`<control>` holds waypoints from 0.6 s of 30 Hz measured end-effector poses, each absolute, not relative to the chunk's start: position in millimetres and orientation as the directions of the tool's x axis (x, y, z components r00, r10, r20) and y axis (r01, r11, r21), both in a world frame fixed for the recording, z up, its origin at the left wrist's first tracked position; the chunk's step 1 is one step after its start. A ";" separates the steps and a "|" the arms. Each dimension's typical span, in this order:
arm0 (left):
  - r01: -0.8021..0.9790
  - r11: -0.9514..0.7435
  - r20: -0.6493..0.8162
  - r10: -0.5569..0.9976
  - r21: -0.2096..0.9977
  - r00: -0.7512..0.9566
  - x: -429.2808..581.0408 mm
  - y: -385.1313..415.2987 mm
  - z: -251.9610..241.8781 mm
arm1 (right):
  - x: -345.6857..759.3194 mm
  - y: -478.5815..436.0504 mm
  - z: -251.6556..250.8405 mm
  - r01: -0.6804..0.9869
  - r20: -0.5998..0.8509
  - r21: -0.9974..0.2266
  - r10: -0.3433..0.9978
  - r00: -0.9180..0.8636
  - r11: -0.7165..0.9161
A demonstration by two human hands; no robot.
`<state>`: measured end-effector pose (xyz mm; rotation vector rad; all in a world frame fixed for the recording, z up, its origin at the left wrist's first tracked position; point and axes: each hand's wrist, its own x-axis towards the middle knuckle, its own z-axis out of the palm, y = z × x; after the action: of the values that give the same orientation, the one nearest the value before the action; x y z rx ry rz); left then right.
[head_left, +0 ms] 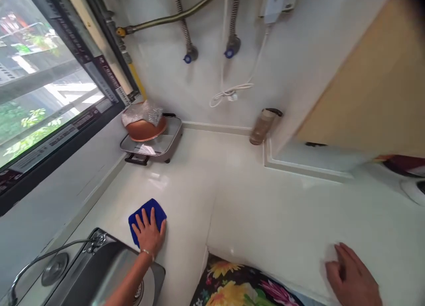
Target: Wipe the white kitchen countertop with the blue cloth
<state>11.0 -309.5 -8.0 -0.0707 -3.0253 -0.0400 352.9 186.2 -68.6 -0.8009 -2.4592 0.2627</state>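
Note:
My left hand (149, 233) lies flat with fingers spread on a blue cloth (148, 215), pressing it onto the white countertop (252, 195) just beyond the steel sink (99, 275). My right hand (353, 277) rests on the countertop's near right edge, fingers loosely curled and downward, with nothing visible in it. The two hands are far apart.
A steel tray (156, 144) holding a copper-coloured bowl (146, 128) stands in the far corner by the window (43, 89). A brown jar (262, 127) stands by the wall. Hoses, valves and a white cord (229, 93) hang on the wall. A faucet (40, 259) curves over the sink.

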 end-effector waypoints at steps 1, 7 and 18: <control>0.137 0.990 0.139 0.133 0.018 -0.981 24.1 -303.5 -11.3 | 350.3 183.7 -66.7 0.488 0.443 -0.331 0.590 -0.675 0.807; 0.537 0.842 0.263 0.509 0.042 -0.819 60.7 -244.9 -21.1 | 340.2 179.2 -67.0 0.495 0.502 -0.308 0.581 -0.641 0.812; 0.944 0.316 0.309 0.893 0.091 -0.328 73.1 -38.6 -29.1 | 325.6 176.1 -66.4 0.581 0.482 -0.323 0.659 -0.578 0.747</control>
<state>73.1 -38.6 -29.1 -1.6857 -2.3775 -0.3790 325.6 176.1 -66.4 -0.9299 -2.3542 0.1723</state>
